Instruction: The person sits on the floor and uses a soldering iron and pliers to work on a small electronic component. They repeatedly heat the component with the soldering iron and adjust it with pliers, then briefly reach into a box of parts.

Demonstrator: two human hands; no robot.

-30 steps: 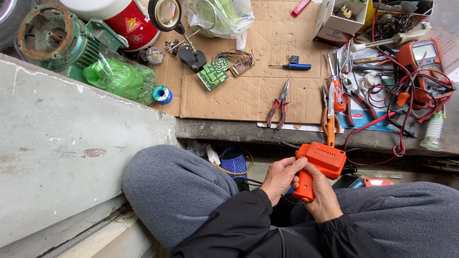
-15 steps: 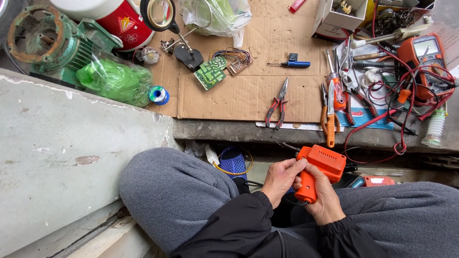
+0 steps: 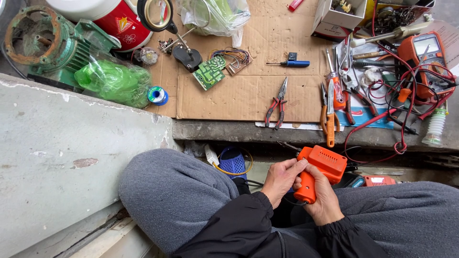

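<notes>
Covering the ledge [image 3: 306, 133]: tool-strewn cardboard [image 3: 239, 98].

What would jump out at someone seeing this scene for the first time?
The bright orange pistol-shaped tool low in the middle, held in both the left hand and the right hand above grey-trousered knees. Next, the cardboard sheet beyond, carrying a green circuit board and red-handled pliers, with an orange multimeter among red leads at the right.

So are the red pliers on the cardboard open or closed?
Open a little. The red pliers lie flat on the cardboard with their handles spread apart; the jaws look nearly together at the tip.
</notes>
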